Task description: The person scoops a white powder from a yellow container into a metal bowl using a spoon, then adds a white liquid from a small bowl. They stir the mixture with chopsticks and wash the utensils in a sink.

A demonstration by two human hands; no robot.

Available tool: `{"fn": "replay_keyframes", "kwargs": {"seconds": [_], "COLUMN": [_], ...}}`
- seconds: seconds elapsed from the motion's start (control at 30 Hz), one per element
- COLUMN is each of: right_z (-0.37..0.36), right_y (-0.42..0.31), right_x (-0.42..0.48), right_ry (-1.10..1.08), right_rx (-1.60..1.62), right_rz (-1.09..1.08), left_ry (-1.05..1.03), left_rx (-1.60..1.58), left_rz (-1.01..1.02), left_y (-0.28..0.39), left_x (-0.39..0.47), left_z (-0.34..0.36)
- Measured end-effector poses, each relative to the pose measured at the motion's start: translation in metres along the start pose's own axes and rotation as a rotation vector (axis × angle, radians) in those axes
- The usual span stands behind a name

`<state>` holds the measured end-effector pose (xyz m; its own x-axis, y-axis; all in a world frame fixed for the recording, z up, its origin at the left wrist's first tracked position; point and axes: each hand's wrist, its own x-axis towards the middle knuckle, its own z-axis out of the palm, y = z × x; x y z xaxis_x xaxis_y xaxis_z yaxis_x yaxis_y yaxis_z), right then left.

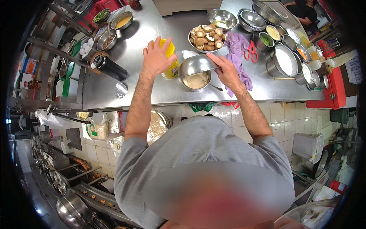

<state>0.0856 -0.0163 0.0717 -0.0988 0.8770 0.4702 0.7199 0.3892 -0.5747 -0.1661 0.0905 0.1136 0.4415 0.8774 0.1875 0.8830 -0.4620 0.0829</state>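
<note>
My right hand [227, 70] grips the rim of a steel bowl [197, 65], tilted over a smaller steel container of pale beige powder [196, 81]. A spoon [214, 86] leans out of that container. With fingers spread, my left hand [158, 57] is at a yellow-lidded canister [172, 67]; whether it touches the canister is unclear. Behind the tilted bowl stands a bowl of shiitake mushrooms [208, 38]. A purple cloth [237, 54] lies to the right of the mushrooms, beside red-handled scissors [251, 52].
A black bottle [110, 67], eggs [86, 47] and a bowl of yellow-orange liquid [123, 21] stand at left. At right are a pot of white contents [285, 60], chopped greens [266, 40] and several steel containers. Another person [304, 13] is at the upper right.
</note>
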Motion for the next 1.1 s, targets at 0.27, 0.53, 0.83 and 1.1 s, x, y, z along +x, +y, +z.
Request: {"fn": "replay_keyframes", "kwargs": {"seconds": [0.27, 0.53, 0.83, 1.1], "right_z": [-0.001, -0.004, -0.006, -0.006], "right_y": [0.001, 0.002, 0.004, 0.004], "right_x": [0.004, 0.006, 0.003, 0.002], "right_ry": [-0.056, -0.041, -0.034, -0.009], "right_rx": [-0.031, -0.009, 0.031, 0.021], "right_rz": [-0.027, -0.061, -0.037, -0.043], "left_ry": [0.014, 0.013, 0.036, -0.071], "left_rx": [0.204, 0.065, 0.067, 0.013], "left_rz": [0.055, 0.11, 0.095, 0.045], "left_y": [0.006, -0.007, -0.001, 0.004], "left_x": [-0.005, -0.003, -0.004, 0.003], "left_z": [0.012, 0.015, 0.012, 0.002]}}
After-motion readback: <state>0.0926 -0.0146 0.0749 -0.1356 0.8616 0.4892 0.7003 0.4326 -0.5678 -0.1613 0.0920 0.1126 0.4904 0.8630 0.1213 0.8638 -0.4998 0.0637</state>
